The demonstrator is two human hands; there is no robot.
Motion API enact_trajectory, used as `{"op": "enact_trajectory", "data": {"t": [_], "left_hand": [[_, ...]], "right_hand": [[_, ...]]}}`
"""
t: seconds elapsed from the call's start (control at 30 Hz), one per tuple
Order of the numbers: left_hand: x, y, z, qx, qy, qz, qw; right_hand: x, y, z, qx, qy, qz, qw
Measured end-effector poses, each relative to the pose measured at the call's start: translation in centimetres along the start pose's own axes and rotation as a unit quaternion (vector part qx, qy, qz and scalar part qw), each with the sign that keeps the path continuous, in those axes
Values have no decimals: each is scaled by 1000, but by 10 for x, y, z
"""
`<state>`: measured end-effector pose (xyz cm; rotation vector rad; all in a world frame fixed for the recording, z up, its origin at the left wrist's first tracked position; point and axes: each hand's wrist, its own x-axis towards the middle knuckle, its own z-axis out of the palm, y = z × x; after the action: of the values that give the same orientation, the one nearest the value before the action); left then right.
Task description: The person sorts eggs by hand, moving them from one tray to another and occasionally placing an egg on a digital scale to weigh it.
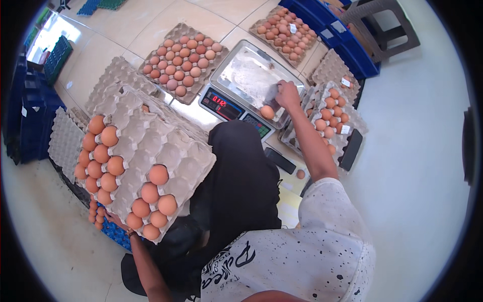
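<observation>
My left hand (116,217) grips the lower left of a grey egg tray stack (171,141), mostly hidden beneath it. Brown eggs (108,136) fill part of the top tray, among bare cups. My right hand (286,93) is over the steel pan (244,70) of a digital scale, fingers curled; whatever they may hold is hidden. One egg (267,112) lies on the pan, just below that hand. The scale's display (217,102) is lit red.
Egg trays (183,65) stand behind and right of the scale (324,121). Blue crates (40,110) are at left and back right, beside a grey stool (407,35). A dark oblong object (280,161) and a loose egg (300,174) lie below the scale.
</observation>
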<state>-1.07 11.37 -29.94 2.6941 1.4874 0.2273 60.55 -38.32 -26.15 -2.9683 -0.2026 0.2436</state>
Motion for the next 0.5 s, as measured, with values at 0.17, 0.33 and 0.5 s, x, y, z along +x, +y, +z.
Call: {"op": "enact_trajectory", "data": {"t": [0.17, 0.33, 0.5], "left_hand": [[7, -4, -6, 13, 5, 6, 1000], [10, -3, -11, 18, 7, 14, 1000], [13, -6, -17, 24, 11, 15, 1000]], "right_hand": [[2, -19, 0, 349, 38, 9, 936], [-1, -38, -7, 395, 65, -14, 916], [-1, -43, -3, 347, 61, 29, 935]]}}
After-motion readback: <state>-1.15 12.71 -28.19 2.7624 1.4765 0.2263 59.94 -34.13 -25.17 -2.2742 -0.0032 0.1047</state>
